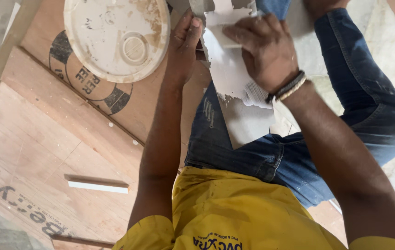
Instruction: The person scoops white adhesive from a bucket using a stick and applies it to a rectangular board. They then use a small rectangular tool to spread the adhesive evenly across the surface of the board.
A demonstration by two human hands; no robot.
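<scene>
My left hand [183, 44] grips the left edge of a narrow panel [243, 120] coated in white putty, which rests over my blue-jeaned leg [234, 153]. My right hand [264, 51], with dark and pale bands at the wrist, presses a flat putty-smeared blade [220, 39] onto the upper part of the panel. Wet white putty [255, 97] is heaped at the panel's right side, just below my right wrist. The top of the panel runs out of view.
A round white bucket lid [116, 37], stained brown, lies on plywood sheets [44, 139] left of my left hand. A short wooden strip with a white edge [96, 184] lies lower left. Pale stone floor [392, 41] shows at right.
</scene>
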